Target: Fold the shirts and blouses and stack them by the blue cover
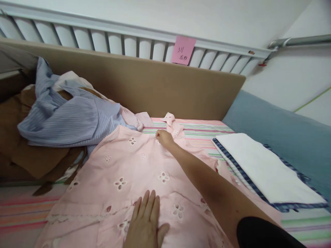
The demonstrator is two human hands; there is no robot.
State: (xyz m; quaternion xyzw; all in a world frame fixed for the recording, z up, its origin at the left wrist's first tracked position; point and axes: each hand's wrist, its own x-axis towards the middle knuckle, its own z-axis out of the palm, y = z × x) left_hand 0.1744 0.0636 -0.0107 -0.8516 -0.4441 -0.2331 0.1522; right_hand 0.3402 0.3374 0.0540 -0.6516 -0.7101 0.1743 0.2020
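Observation:
A pink garment [124, 165] with flower-shaped eyelets lies spread on a striped bed sheet [196, 129]. My left hand [146, 222] rests flat on its near part, fingers stretched out together. My right hand [163, 137] reaches far across the garment and pinches the fabric near its far edge, close to a small pink collar piece [170, 119]. My right forearm crosses the garment diagonally.
A heap of clothes sits at the left: a blue striped shirt [67, 120] over brown fabric [15, 137]. A folded white cloth with blue checked trim [261, 165] lies at the right beside a blue cushion [281, 131]. A tan headboard [155, 82] and a pink note [183, 50] stand behind.

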